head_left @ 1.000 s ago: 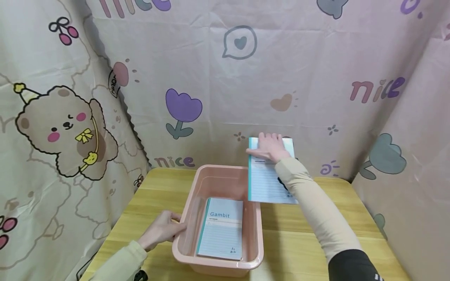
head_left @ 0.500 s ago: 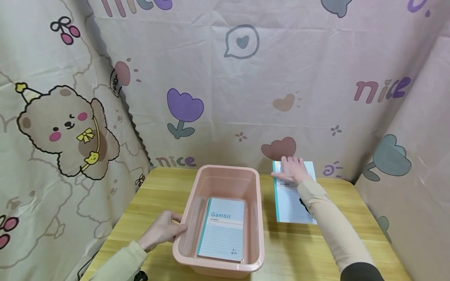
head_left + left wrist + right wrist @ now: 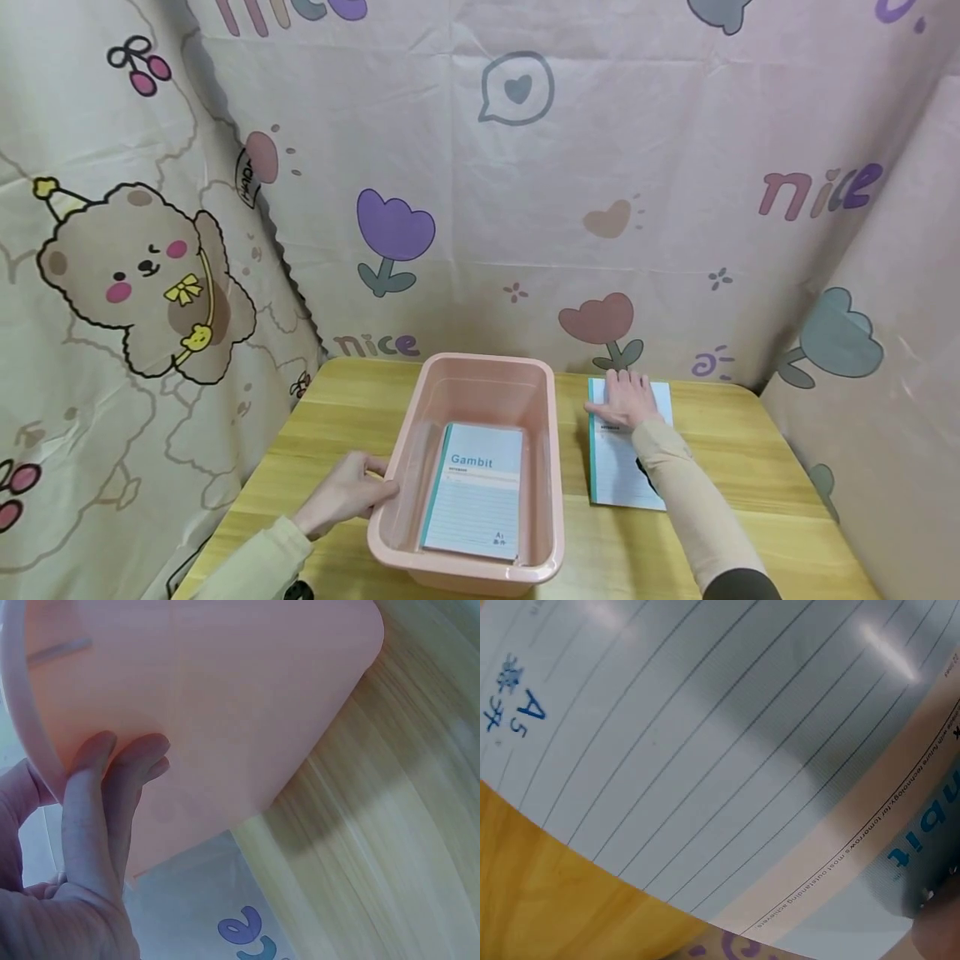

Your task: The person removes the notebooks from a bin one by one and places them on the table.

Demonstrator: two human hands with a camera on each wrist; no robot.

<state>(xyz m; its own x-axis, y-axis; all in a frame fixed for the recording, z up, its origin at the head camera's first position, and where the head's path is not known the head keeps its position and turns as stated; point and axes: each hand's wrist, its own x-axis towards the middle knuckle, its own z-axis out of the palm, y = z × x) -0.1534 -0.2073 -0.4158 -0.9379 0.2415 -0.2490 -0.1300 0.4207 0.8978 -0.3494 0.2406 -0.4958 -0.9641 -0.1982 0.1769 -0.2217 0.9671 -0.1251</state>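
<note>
My right hand [image 3: 630,400] lies over one notebook [image 3: 618,471], on or just above the table [image 3: 757,475] right of the bin [image 3: 557,467], thumb splayed; whether my fingers clamp it I cannot tell. It should be light, bendy, slick-covered, best pinched by the spine [image 3: 592,454]. My left hand [image 3: 348,492] pinches the rim: one bin, two notebooks, the second notebook [image 3: 474,508] inside

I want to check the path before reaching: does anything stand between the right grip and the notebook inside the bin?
Yes: the bin's right wall stands between the notebook inside and the right grip, which touches the other notebook.
</note>
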